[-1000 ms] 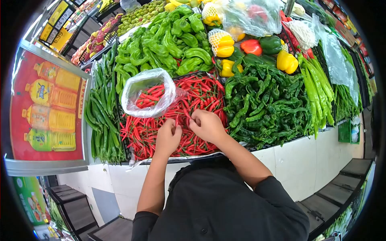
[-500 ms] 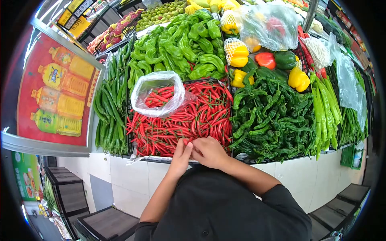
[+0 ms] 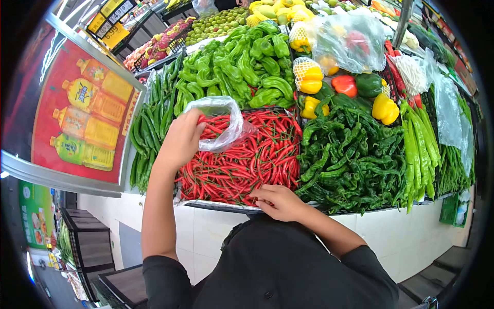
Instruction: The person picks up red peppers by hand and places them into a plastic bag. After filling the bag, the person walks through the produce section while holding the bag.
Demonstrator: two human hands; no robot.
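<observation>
A crate of red chili peppers (image 3: 247,172) lies before me, with an open clear plastic bag (image 3: 234,126) on its back left part. My left hand (image 3: 182,135) is at the bag's left rim, fingers closed round something red, most of it hidden. At the front edge of the chilies is my right hand (image 3: 278,202), its fingertips touching or just above the peppers. Its thumb and fingers are apart, with nothing visible between them.
Light green peppers (image 3: 236,64) fill the crate behind. Dark green peppers (image 3: 355,159) and yellow bell peppers (image 3: 385,109) are on the right. Long green chilies (image 3: 149,123) lie at left beside a drink advertisement panel (image 3: 85,113). A metal post (image 3: 403,23) rises at the back right.
My left hand has moved up and left from beside my right hand to the bag's rim. My right hand has shifted slightly right and down, and its fingers have opened.
</observation>
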